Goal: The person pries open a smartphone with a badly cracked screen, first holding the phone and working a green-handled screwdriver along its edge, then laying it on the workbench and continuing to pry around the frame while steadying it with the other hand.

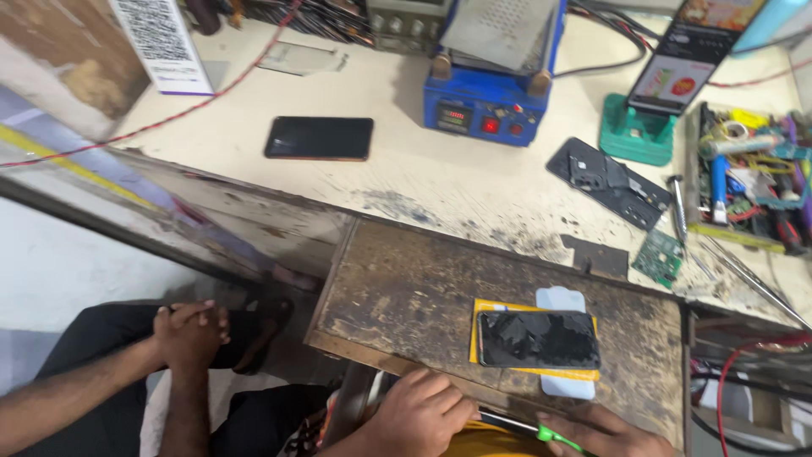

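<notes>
Closest in, at the bottom edge, the person's left hand (420, 415) rests curled on the near lip of the worn wooden surface (397, 288), its fingers folded and gripping nothing I can see. The right hand (605, 433) holds a thin tool with a green handle (541, 432), fingers closed around it; its tip is hard to make out. Just beyond lies a cracked phone (539, 339), face up on a yellow pad (491, 309), with a pale sheet (561, 298) under it. The broken glass looks still on, so I judge the job barely started. To the left, another person's clasped hands (190, 332) sit idle. Farther off are a green circuit board (658, 256), an opened phone back (611, 182), an intact dark phone (319, 138) and a blue heating machine (491, 89). The tool tray on the right is cut off.
</notes>
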